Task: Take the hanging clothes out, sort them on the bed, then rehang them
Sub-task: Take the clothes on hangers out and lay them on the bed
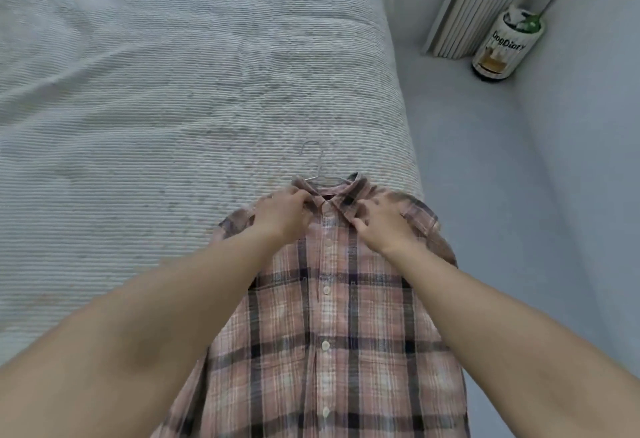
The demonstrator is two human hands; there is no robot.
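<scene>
A plaid shirt (329, 316) on a wire hanger (317, 164) lies flat on the bed (156, 91), near its right edge.

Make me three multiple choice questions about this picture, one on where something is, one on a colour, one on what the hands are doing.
1. Where does the bin stand?
A. on the floor right of the bed
B. on the bed
C. under the shirt

2. What colour is the plaid shirt mainly?
A. green
B. pink
C. yellow

3. What are the left hand and right hand doing?
A. hanging idle
B. lifting the bin
C. holding the shirt at its collar

Answers: 1 A, it sits by the wall; 2 B, pink with dark stripes; 3 C, fingers curl on the collar beside the hanger.
</scene>
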